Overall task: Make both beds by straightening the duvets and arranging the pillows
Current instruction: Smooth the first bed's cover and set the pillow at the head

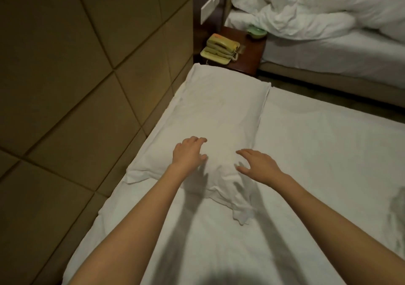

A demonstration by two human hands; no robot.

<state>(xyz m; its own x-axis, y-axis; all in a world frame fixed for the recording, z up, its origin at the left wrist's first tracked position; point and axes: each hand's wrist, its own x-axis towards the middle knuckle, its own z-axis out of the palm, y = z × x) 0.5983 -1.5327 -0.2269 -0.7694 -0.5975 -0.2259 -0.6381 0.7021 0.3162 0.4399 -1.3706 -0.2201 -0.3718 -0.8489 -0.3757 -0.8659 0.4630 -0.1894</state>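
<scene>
Hands spread over pillow (221,118) at frame centre, left hand (189,153) and right hand (257,164) gripping nothing; I'd say patting it flat.

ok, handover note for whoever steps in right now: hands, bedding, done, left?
Hands: left hand and right hand are both open, fingers spread over the near end of the pillow; contact can't be confirmed.
Bedding: the pillow lies flat at the head of the near bed, along the padded wall. Its sheet looks smooth. The far bed has a crumpled duvet heaped on it.
Done: near pillow roughly placed.
Left: the near bed's duvet, barely in view, and the whole far bed.
</scene>
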